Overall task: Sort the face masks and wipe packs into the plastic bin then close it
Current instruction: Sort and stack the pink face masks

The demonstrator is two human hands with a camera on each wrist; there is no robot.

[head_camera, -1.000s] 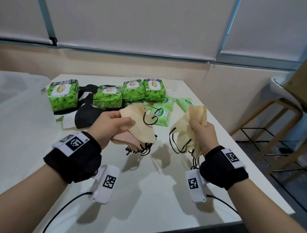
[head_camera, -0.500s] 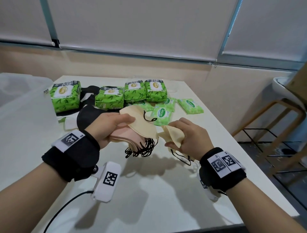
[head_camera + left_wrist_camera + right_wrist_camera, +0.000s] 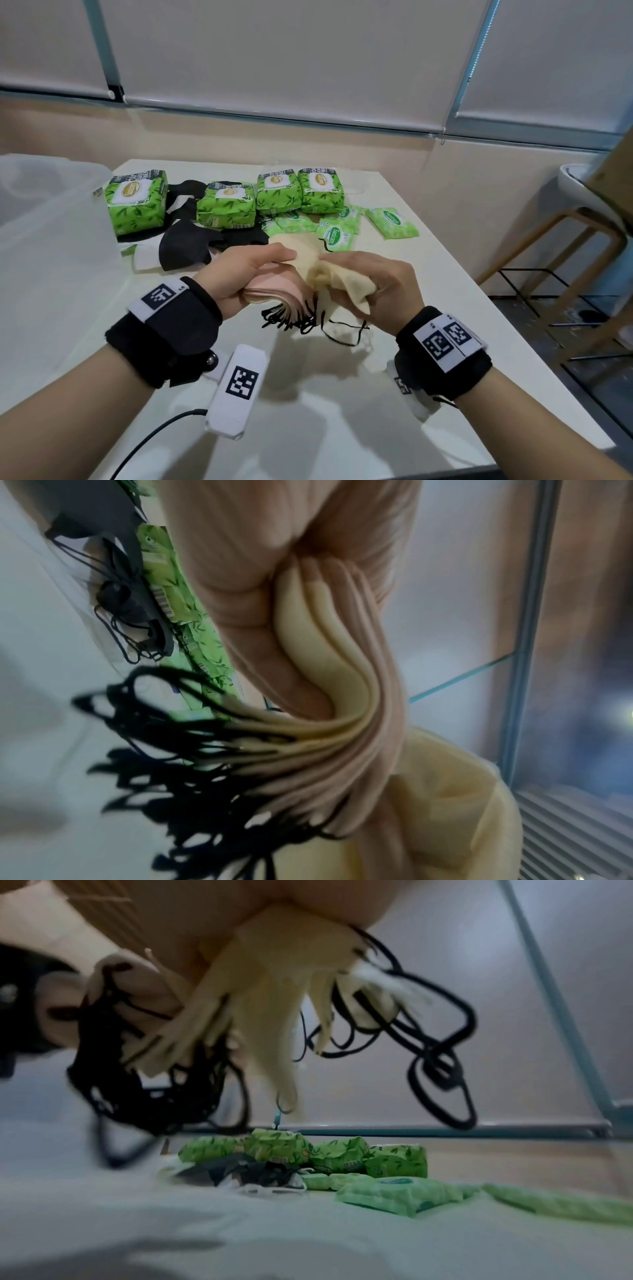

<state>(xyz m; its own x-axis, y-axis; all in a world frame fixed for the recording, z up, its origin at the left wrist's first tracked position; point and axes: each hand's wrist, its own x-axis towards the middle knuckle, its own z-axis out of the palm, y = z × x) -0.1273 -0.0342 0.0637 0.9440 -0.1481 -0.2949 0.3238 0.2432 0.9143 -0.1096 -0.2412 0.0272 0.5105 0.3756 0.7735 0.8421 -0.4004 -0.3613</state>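
Note:
My left hand [image 3: 246,274] grips a fanned stack of beige and pink face masks [image 3: 281,294] with black ear loops hanging down, above the white table [image 3: 308,411]. My right hand [image 3: 370,284] holds a cream mask [image 3: 342,287] pressed against that stack. In the left wrist view the stack of masks [image 3: 325,696] fills the frame. In the right wrist view the cream mask [image 3: 274,1001] dangles with its loops. Several large green wipe packs [image 3: 226,209] and small flat wipe packs [image 3: 392,222] lie at the table's far side, with black masks [image 3: 185,250] among them.
A translucent plastic bin [image 3: 51,212] stands at the table's left. A wooden stool [image 3: 582,219] stands on the floor to the right, beyond the table's right edge. A wall and window blinds run behind the table.
My right hand has come down and left with the cream mask, from held up apart to pressed against the stack in my left hand. The left hand has stayed about where it was.

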